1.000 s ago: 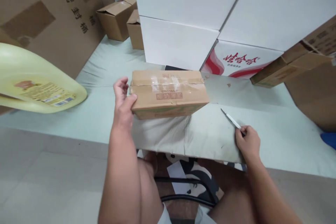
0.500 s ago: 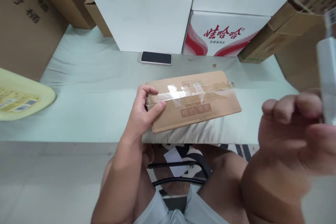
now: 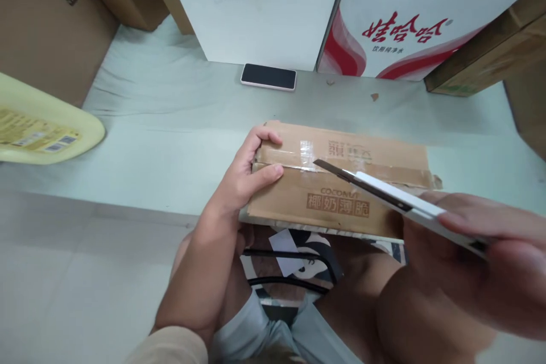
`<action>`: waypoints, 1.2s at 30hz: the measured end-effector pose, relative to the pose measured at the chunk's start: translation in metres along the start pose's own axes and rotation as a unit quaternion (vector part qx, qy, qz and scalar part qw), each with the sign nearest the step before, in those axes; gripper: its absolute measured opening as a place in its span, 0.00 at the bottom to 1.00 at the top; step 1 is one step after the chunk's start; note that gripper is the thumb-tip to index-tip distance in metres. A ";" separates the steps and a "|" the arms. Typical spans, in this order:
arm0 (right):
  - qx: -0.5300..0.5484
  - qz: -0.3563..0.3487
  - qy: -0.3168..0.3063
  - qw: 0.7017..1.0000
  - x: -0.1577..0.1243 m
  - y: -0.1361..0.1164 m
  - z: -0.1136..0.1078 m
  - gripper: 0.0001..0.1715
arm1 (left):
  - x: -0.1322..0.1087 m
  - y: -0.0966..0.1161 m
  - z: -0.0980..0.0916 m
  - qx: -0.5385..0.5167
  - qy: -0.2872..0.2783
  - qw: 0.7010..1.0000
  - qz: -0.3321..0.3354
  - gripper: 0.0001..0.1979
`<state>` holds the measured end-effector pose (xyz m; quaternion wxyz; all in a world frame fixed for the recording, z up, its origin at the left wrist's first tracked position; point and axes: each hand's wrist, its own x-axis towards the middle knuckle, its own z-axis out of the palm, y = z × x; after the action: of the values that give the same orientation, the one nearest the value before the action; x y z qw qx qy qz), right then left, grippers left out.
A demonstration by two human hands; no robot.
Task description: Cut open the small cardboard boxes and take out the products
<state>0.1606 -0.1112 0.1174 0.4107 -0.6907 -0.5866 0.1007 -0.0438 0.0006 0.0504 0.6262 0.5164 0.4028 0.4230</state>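
The right hand (image 3: 482, 278) is close to the lens, blurred and cut off by the right edge. It hides the rear of the knife (image 3: 384, 190) and the near right corner of the box (image 3: 336, 205). Whether the blade tip touches the tape or only hangs over it cannot be told. The left hand (image 3: 241, 182) covers the box's left end; its fingers (image 3: 264, 137) curl over the far edge. The jug (image 3: 42, 131) is cut by the left edge, its label print too small to read. The cartons (image 3: 264, 11) behind run off the top.
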 end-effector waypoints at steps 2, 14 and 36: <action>0.071 -0.009 0.078 0.994 -0.004 -0.005 -0.002 0.25 | -0.001 -0.001 0.001 0.005 -0.009 1.000 0.009 0.25; 0.143 -0.030 -0.062 0.987 -0.002 0.005 -0.017 0.17 | -0.009 0.001 0.005 0.029 -0.026 0.999 0.032 0.23; 0.164 -0.048 -0.055 0.984 0.009 0.043 -0.052 0.13 | 0.001 -0.007 -0.001 0.050 -0.042 0.992 0.110 0.20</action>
<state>0.2266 -0.1259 0.1248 0.4903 -0.5781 -0.6164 0.2134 -0.0433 0.0011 0.0434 0.5652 0.6059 0.3376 0.4467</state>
